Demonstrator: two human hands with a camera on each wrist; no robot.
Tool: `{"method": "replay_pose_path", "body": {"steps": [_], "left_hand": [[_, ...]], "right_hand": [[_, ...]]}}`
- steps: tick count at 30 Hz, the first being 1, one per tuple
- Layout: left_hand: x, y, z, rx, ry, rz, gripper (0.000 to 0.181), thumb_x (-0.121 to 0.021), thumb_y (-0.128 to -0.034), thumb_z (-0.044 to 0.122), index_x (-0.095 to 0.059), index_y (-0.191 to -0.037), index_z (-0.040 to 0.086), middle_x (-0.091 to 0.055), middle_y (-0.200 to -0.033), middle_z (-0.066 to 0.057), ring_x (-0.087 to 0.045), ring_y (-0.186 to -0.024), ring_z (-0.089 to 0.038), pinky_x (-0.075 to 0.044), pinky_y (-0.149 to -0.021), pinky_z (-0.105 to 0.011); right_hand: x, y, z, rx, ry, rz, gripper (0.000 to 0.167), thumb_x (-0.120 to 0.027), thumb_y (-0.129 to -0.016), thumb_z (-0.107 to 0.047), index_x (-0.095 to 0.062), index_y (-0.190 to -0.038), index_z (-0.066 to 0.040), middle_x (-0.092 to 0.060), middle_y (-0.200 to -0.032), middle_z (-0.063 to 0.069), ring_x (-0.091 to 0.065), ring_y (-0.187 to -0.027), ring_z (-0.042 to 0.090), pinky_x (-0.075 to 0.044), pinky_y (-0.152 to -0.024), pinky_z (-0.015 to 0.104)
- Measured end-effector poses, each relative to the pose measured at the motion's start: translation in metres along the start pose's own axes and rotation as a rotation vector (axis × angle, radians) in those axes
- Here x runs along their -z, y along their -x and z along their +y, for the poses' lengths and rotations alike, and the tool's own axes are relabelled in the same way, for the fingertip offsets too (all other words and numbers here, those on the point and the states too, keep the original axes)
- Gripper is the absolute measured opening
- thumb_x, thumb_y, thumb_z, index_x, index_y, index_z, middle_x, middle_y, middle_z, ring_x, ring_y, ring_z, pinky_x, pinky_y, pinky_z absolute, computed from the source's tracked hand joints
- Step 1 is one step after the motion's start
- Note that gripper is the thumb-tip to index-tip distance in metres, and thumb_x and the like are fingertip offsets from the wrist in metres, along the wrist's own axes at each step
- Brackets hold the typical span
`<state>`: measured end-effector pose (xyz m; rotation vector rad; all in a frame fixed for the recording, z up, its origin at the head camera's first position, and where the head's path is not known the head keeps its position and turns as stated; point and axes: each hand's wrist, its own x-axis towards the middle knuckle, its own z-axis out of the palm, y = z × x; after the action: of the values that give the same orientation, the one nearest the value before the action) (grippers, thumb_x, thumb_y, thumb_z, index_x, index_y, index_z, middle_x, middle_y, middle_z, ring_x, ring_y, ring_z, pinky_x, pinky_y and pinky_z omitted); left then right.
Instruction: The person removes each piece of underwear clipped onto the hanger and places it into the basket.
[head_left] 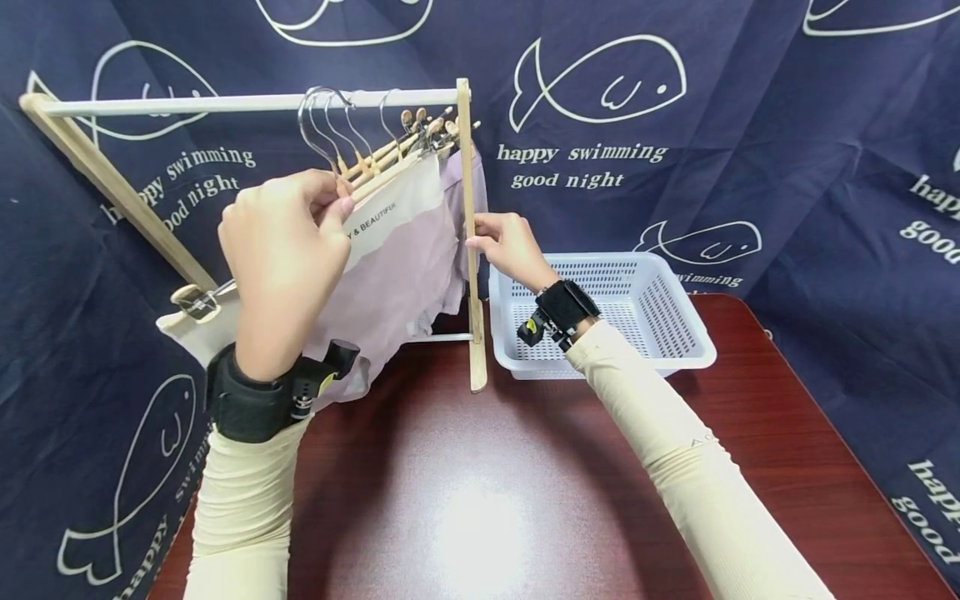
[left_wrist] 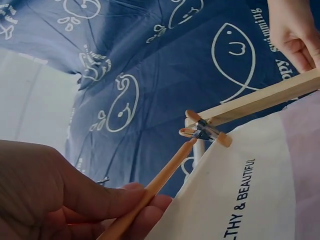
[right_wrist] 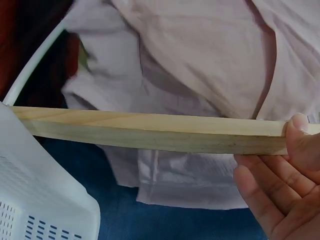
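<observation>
Cream sleeves (head_left: 243, 517) nearest lens; left hand (head_left: 281, 250) on front hanger (left_wrist: 167, 169), right hand (head_left: 513, 248) on rack post (head_left: 476, 308)

Hands: left pinches the hanger bar between thumb and fingers. Right grips the post, thumb on one face, fingers on another. Neither is free.

Position: hanger lies left of the post. Its long axis slants from the near clip (head_left: 197, 302), well left of the post and closer to the wearer, up and away to the far clip (left_wrist: 202, 131), just beside the post's top. Garment (head_left: 405, 250), white band over lilac cloth, hangs from it, its far side close by the post. Basket (head_left: 517, 364) sits just right of the post.

Judgement: the relation that matters is hanger slant against post. Left hand is the nearer, already on the bar; right hand is beyond the garment and seems to steady the frame.

Between views: left wrist shows bar and thumb plainly, plus "LTHY & BEAUTIFUL"; head view loses the first letters behind the left hand. Right wrist alone makes the thumb's contact with the post clear. Only head view shows wire hooks (head_left: 300, 123) at the rail (head_left: 187, 106), left of the post; cannot tell whether the front one bears weight.
</observation>
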<state>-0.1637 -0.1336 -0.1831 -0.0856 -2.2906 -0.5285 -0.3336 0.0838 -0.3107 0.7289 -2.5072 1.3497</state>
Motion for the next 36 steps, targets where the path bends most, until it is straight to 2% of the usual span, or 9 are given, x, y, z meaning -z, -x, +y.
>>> {"method": "replay_pose_path", "body": {"steps": [7,10,13,16,18,21,26,30,36], "left_hand": [[0.015,0.011,0.001,-0.008,0.072,-0.075,0.01,-0.069,-0.091,0.015,-0.079,-0.092,0.017,-0.076,-0.083,0.001,-0.061,-0.067,-0.024,-0.033,-0.06,-0.037],[0.018,0.017,0.0,-0.029,0.114,-0.104,0.009,-0.071,-0.0904,0.016,-0.079,-0.093,0.017,-0.077,-0.084,0.002,-0.062,-0.067,-0.023,-0.032,-0.061,-0.036],[0.019,0.023,-0.001,-0.061,0.156,-0.127,0.007,-0.073,-0.0901,0.016,-0.079,-0.093,0.016,-0.076,-0.084,0.001,-0.063,-0.067,-0.02,-0.032,-0.062,-0.035],[0.018,0.03,-0.002,-0.108,0.195,-0.145,0.005,-0.074,-0.0896,0.015,-0.079,-0.092,0.014,-0.076,-0.084,0.001,-0.065,-0.069,-0.016,-0.034,-0.063,-0.033],[0.015,0.034,-0.001,-0.136,0.224,-0.165,0.005,-0.075,-0.0894,0.014,-0.078,-0.092,0.013,-0.076,-0.084,0.001,-0.066,-0.07,-0.013,-0.037,-0.064,-0.029],[0.008,0.041,0.0,-0.17,0.268,-0.209,0.004,-0.075,-0.089,0.013,-0.078,-0.092,0.013,-0.075,-0.084,0.002,-0.065,-0.068,-0.01,-0.04,-0.063,-0.023],[-0.007,0.051,0.001,-0.222,0.335,-0.293,0.004,-0.075,-0.0888,0.011,-0.077,-0.091,0.013,-0.073,-0.082,0.004,-0.057,-0.064,-0.01,-0.041,-0.061,-0.026],[-0.017,0.058,0.002,-0.242,0.39,-0.339,0.005,-0.075,-0.0886,0.009,-0.076,-0.091,0.013,-0.073,-0.084,0.004,-0.057,-0.066,-0.009,-0.044,-0.064,-0.03],[-0.032,0.065,0.003,-0.267,0.425,-0.355,0.005,-0.074,-0.0878,0.008,-0.076,-0.09,0.013,-0.072,-0.084,0.005,-0.06,-0.069,-0.008,-0.047,-0.067,-0.031]], "right_hand": [[0.001,0.0,0.002,0.019,0.013,-0.004,0.027,-0.066,-0.094,-0.004,-0.07,-0.12,-0.005,-0.074,-0.106,0.013,-0.071,-0.097,0.021,-0.054,-0.082,0.03],[0.003,0.0,0.004,0.027,0.031,-0.008,0.023,-0.061,-0.094,-0.001,-0.073,-0.113,-0.005,-0.074,-0.105,0.012,-0.07,-0.095,0.019,-0.051,-0.079,0.027],[0.005,0.001,0.005,0.042,0.065,0.005,0.016,-0.06,-0.094,-0.003,-0.074,-0.103,-0.002,-0.073,-0.095,0.014,-0.065,-0.082,0.022,-0.045,-0.072,0.028],[0.006,0.002,0.004,0.101,0.053,0.024,0.013,-0.065,-0.092,-0.004,-0.073,-0.1,0.002,-0.07,-0.09,0.016,-0.059,-0.082,0.022,-0.044,-0.076,0.026],[0.006,0.003,0.003,0.143,-0.031,0.007,0.013,-0.064,-0.091,0.001,-0.07,-0.1,0.009,-0.068,-0.089,0.02,-0.059,-0.083,0.024,-0.046,-0.077,0.024],[0.005,0.002,0.003,0.166,-0.094,-0.035,0.017,-0.066,-0.09,0.002,-0.069,-0.105,0.011,-0.071,-0.095,0.02,-0.065,-0.091,0.025,-0.048,-0.081,0.021],[0.004,-0.005,0.006,0.057,0.045,-0.02,0.028,-0.073,-0.09,-0.007,-0.072,-0.117,-0.003,-0.075,-0.105,0.013,-0.072,-0.1,0.023,-0.052,-0.087,0.025],[0.004,-0.005,0.006,0.036,0.01,-0.033,0.031,-0.073,-0.09,-0.006,-0.071,-0.12,-0.001,-0.074,-0.108,0.014,-0.071,-0.102,0.024,-0.054,-0.09,0.035],[0.005,-0.004,0.004,0.04,-0.004,-0.041,0.03,-0.072,-0.09,-0.004,-0.07,-0.119,0.001,-0.073,-0.109,0.015,-0.071,-0.104,0.025,-0.054,-0.089,0.035]]}}
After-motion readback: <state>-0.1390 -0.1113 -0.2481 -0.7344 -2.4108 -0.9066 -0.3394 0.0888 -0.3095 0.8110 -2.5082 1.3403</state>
